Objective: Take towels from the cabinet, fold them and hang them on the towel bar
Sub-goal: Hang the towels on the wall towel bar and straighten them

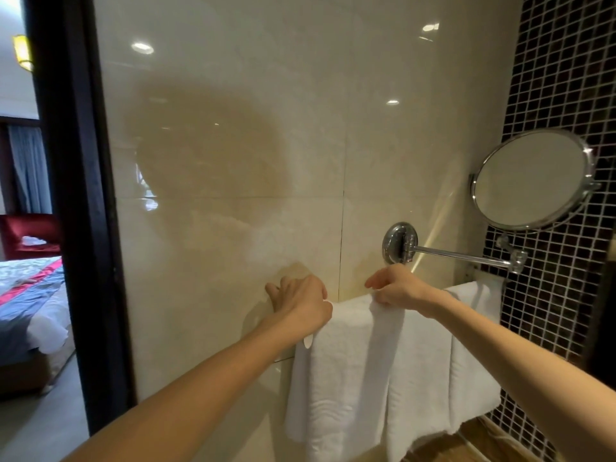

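Pinched between thumb and fingertips point(373, 290) of the right hand point(396, 286): the top fold of the white towel point(360, 378), drawn up into a small ridge just under the knuckles. Curled downward over the towel's left end: the fingers point(276, 291) of the left hand point(301, 300). Could not tell whether gripping cloth, the bar beneath, or nothing.

Judged soft, limp and thick, light enough for one hand. Judged grippy against skin, yet likely to slide on a smooth bar if hung unevenly. Best taken along the top fold, just either side of the fingers, and eased sideways to level it. Little to gain from pulling the loose hem well below the hands.

Hung straight down beneath both hands, draped over the towel bar, with the bar itself hidden under the cloth. Looked plain white and nubbly with a faint rippled weave, folded lengthwise into upright panels. Reached lower under the left hand than out past the right. Beyond the right wrist, a further white panel, perhaps a second towel.

Just above the right fingers, a chrome arm point(463, 255) carrying a round mirror point(530, 180).
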Available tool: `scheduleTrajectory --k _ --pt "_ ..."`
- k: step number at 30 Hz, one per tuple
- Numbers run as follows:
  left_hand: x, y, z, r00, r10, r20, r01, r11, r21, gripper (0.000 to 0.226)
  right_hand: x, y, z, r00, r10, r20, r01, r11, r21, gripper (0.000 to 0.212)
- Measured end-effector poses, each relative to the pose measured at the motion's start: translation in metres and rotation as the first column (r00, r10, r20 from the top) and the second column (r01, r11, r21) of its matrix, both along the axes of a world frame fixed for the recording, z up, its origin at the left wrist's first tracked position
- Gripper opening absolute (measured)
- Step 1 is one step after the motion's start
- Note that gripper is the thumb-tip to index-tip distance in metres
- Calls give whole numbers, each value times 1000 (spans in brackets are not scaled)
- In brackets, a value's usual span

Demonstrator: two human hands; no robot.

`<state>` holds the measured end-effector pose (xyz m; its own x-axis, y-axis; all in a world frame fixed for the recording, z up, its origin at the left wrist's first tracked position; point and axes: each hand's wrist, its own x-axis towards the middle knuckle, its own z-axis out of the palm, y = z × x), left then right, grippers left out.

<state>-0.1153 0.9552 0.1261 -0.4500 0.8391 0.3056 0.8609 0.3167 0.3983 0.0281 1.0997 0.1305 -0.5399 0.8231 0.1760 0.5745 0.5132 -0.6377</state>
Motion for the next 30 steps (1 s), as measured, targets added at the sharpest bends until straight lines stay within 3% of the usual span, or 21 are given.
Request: scheduleTrajectory --k 4,7,9,12,15,20,23,25,27,30 --pt "0 -3 -8 977 26 -214 -46 995 -90 32 3 -7 -14 988 77 133 -91 991 103 34" --pt "1 -4 -11 952 -20 -307 14 1000 -19 31 8 -16 -24 943 40 329 -179 898 402 29" --pt "0 -3 -13 946 -99 -310 105 994 5 31 8 -25 -27 924 49 378 -252 823 510 29" --pt "3 -2 -17 932 -178 -317 167 984 -63 36 7 -32 -33 913 84 399 -313 772 554 33" --pt "6 -6 -19 916 -201 -346 187 980 -73 22 6 -32 -38 909 124 399 -346 757 554 32" --pt "5 -6 -21 927 -197 -320 195 980 -40 20 6 -33 -39 917 155 367 -344 770 537 32" --pt "10 -7 -26 913 -191 -360 228 972 62 15 5 -37 -38 926 162 341 -326 797 508 34" --pt "15 -10 -34 906 -217 -363 306 929 208 25 4 -40 -39 936 167 309 -308 813 494 35" --pt "18 -17 -44 904 -298 -306 410 804 431 25 4 -43 -43 936 199 292 -325 808 491 30" --pt "24 -33 -61 878 -424 -222 469 673 572 21 2 -45 -45 925 200 323 -349 785 511 28"
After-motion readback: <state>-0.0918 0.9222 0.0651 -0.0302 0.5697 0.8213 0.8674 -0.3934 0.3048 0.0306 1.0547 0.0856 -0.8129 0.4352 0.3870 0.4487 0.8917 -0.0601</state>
